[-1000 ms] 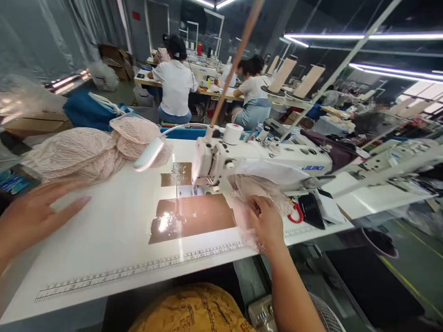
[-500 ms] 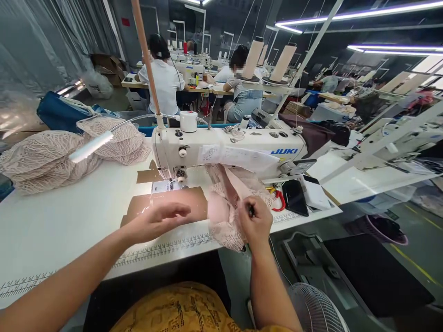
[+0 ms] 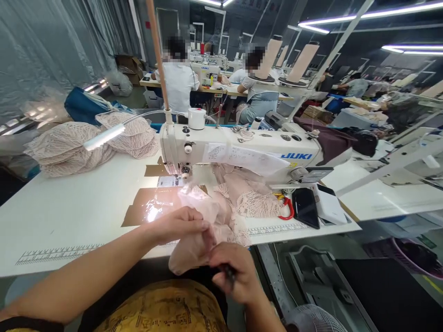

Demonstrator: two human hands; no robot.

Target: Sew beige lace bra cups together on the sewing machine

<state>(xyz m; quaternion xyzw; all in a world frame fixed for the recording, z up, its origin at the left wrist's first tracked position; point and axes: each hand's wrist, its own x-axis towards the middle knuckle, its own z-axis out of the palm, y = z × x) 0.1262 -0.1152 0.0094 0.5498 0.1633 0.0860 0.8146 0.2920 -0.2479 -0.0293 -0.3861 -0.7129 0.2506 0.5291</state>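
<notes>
A pale pink sheer mesh piece with lace [image 3: 192,251] hangs over the table's front edge. My left hand [image 3: 180,224] is closed, pinching its upper part between thumb and fingers. Lower and to the right, my right hand [image 3: 237,265] is wrapped round a small black tool [image 3: 228,273], whose working end is hidden. Its fingers touch the mesh's edge. More lace [image 3: 258,203] lies bunched under the arm of the white JUKI sewing machine [image 3: 266,138]. In front of the needle area is a shiny brown sheet [image 3: 138,212].
Stacked lace pieces [image 3: 69,150] lie on the table's left, beneath a lamp [image 3: 104,137]. Red-handled scissors [image 3: 288,210], a black phone [image 3: 305,207] and a white box [image 3: 328,205] are on the right. A printed ruler [image 3: 58,253] runs along the front edge. Co-workers sit beyond.
My left hand has gone from open over the brown sheet to pinching the mesh. My right hand has come down and left, and the mesh is drawn toward me over the edge.
</notes>
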